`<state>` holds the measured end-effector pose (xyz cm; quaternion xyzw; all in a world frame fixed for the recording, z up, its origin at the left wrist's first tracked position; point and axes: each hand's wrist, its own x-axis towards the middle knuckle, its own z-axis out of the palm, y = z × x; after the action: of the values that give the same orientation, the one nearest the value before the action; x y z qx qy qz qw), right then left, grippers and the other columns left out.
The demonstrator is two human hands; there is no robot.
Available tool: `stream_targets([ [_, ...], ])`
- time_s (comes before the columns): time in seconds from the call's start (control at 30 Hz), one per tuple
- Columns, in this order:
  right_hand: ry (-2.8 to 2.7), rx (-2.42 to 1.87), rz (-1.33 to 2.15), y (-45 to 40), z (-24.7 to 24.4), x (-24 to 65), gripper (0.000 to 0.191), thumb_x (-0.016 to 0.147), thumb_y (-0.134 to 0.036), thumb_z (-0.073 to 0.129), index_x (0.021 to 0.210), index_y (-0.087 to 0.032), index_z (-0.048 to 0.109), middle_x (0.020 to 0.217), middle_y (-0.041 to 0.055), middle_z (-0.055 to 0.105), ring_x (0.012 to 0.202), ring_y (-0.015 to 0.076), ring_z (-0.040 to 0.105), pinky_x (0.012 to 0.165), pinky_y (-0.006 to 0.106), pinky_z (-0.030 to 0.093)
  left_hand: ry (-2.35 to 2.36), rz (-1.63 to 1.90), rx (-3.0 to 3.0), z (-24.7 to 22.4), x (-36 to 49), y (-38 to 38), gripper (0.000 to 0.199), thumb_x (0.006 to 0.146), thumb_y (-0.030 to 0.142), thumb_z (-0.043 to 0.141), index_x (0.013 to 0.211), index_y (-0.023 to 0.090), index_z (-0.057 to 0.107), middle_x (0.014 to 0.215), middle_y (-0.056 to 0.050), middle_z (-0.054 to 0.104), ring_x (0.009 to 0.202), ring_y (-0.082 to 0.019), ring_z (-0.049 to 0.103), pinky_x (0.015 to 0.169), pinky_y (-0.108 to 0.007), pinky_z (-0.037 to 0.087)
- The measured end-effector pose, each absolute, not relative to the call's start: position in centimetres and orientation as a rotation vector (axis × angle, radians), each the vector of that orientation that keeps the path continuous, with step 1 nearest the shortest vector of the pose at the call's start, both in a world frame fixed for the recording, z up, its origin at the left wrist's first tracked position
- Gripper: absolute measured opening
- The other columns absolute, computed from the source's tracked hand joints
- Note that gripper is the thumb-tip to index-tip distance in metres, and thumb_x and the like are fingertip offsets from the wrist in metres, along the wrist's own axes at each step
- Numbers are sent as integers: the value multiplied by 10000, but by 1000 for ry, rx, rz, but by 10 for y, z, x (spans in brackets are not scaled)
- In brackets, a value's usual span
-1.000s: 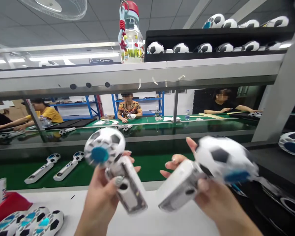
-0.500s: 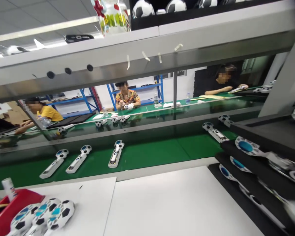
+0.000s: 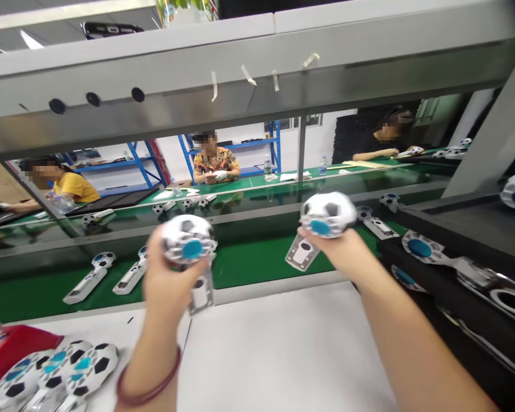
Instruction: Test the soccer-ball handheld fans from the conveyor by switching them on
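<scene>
My left hand [image 3: 167, 283] is closed around the ball-shaped head of a football-patterned plastic shell [image 3: 191, 226], white with black patches and a blue disc. A greyish handle part hangs below its head. My right hand [image 3: 347, 243] grips a similar football-patterned shell [image 3: 331, 209] over the belt, its pale handle [image 3: 302, 252] pointing down. Both shells are raised in front of the green conveyor belt [image 3: 249, 263]. Behind the left one, another ball-headed piece is mostly hidden. Two more ball-headed pieces with long white handles, one of them this piece [image 3: 86, 283], lie on the belt to the left.
Several football-patterned shells [image 3: 90, 372] lie at the lower left beside a red bin [image 3: 30, 343]. Stacked black trays [image 3: 446, 297] with shell parts stand at right. A white sheet [image 3: 283, 349] covers the near table. A grey shelf beam [image 3: 240, 51] crosses above; co-workers sit opposite.
Both my hands have come into view, each holding a football-patterned shell. The camera view has tilted slightly downward. The co-worker in the patterned shirt has shifted their hands.
</scene>
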<state>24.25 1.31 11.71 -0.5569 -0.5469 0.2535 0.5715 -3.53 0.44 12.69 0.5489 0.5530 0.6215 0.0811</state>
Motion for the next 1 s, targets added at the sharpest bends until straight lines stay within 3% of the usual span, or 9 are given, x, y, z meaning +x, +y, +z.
stream_targets([
  [0.1, -1304, -1514, 535, 58, 73, 235, 411, 632, -362, 679, 983, -166, 597, 930, 73, 637, 844, 241, 611, 717, 322, 483, 1552, 1572, 1827, 90, -2, 56, 656, 599, 227, 718, 1194, 290, 449, 1085, -8, 582, 925, -199, 581, 802, -297, 471],
  [0.2, -1287, -1658, 473, 84, 41, 240, 485, 660, -299, 649, 1101, -126, 543, 1063, 131, 570, 942, 267, 582, 805, 348, 463, 1698, 1308, 2078, 55, 18, 99, 630, 694, 287, 658, 1256, 263, 373, 1075, -41, 575, 920, -197, 573, 779, -280, 460],
  [0.3, -1252, -1649, 436, 88, 35, 249, 738, 678, -244, 603, 1345, -151, 302, 1329, 179, 322, 1104, 288, 495, 899, 380, 426, 1904, 1045, 2211, 41, 22, 127, 641, 766, 334, 585, 1314, 159, 303, 1028, -98, 565, 907, -216, 557, 765, -294, 447],
  [0.4, -1205, -1510, 385, 81, 45, 255, 822, 720, -312, 559, 1405, -252, 109, 1423, 124, 130, 1232, 289, 360, 958, 415, 390, 2035, 958, 2249, 41, 12, 141, 549, 820, 307, 502, 1294, 87, 334, 1060, -140, 531, 999, -246, 489, 859, -336, 391],
  [0.5, -1206, -1399, 384, 72, 59, 253, 761, 735, -372, 548, 1388, -275, 171, 1401, 104, 185, 1265, 284, 304, 1002, 444, 341, 2234, 804, 2238, 37, -3, 142, 430, 797, 304, 505, 1144, 50, 494, 1095, -192, 486, 1079, -319, 394, 884, -403, 349],
  [0.6, -1262, -1352, 428, 66, 68, 247, 658, 743, -383, 542, 1343, -281, 292, 1366, 88, 262, 1263, 279, 301, 1034, 456, 296, 2403, 610, 2160, 22, -17, 138, 462, 696, 395, 597, 992, 42, 581, 1064, -214, 486, 1075, -367, 369, 855, -453, 343],
  [0.83, -1295, -1400, 467, 66, 68, 245, 564, 734, -422, 540, 1265, -285, 407, 1347, 68, 312, 1269, 281, 295, 1050, 450, 284, 2552, 284, 1899, 2, -53, 142, 425, 639, 449, 565, 859, 98, 662, 943, -197, 581, 936, -349, 478, 727, -412, 389],
  [0.9, -1303, -1427, 476, 65, 68, 245, 535, 741, -437, 523, 1247, -293, 424, 1349, 58, 315, 1274, 276, 288, 1044, 453, 293, 2578, 267, 1930, 5, -71, 140, 436, 651, 440, 538, 889, 98, 666, 1021, -199, 566, 1018, -359, 438, 803, -439, 358],
  [1.0, -1318, -1443, 475, 64, 67, 243, 499, 752, -433, 499, 1227, -292, 442, 1348, 54, 321, 1280, 271, 276, 1032, 458, 305, 2676, 259, 1940, 8, -105, 135, 484, 681, 454, 490, 954, 89, 655, 1227, -214, 454, 1207, -398, 249, 953, -529, 190],
])
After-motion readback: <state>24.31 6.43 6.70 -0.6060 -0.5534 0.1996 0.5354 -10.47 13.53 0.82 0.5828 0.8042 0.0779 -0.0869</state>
